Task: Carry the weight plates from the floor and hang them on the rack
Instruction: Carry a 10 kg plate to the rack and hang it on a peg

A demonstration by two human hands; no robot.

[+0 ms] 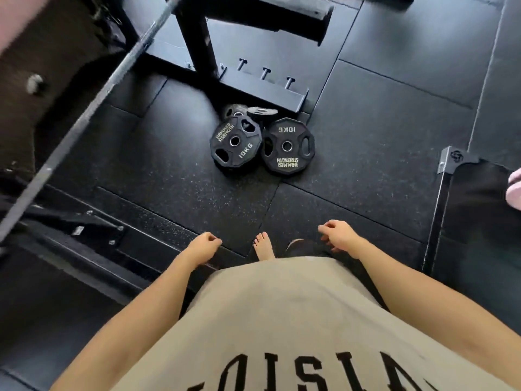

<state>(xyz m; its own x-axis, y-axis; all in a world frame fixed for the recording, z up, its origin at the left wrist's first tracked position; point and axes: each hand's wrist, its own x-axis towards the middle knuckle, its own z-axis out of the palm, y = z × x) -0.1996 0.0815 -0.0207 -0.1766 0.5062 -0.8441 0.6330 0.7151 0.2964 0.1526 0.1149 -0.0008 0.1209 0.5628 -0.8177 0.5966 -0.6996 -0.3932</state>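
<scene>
Weight plates (262,142) heaped on floor by rack (253,86), left hand (204,245) and right hand (338,235) loosely curled, grip holding nothing

The weight plates (287,146) look like matt black rubber with bright metal centre rings and pale printed lettering, lying on a speckled, grainy black rubber floor (380,153) beside the rack (262,88) of matt black painted metal and a dull grey steel barbell (84,114).

Two large 10 kg plates (235,141) (287,146), two small plates (234,110) (262,112), three rack pegs (241,64) (265,73) (289,82), two hands (203,245) (338,235)
</scene>
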